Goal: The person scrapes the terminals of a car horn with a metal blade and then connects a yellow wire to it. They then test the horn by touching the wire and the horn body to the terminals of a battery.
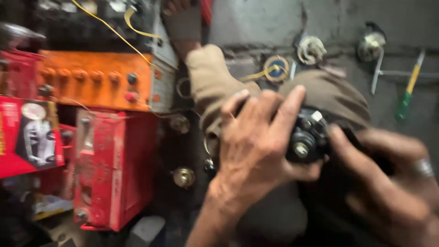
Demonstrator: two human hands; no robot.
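While gripped, black part point(307, 137) between hands point(320, 160).

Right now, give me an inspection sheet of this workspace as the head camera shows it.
Surface: grey concrete floor, stained and cracked.
Job's things: black round mechanical part with a metal stud, held over the lap between both hands.
Clutter: red batteries, orange battery, green-handled screwdriver, two round metal parts on the floor.
Hands: left hand wrapped over the part; right hand grips it from the other side, ring on one finger; blurred.
Cables: yellow wire running over the orange battery.
Surroundings: the person's foot beside the batteries; no other person seen.
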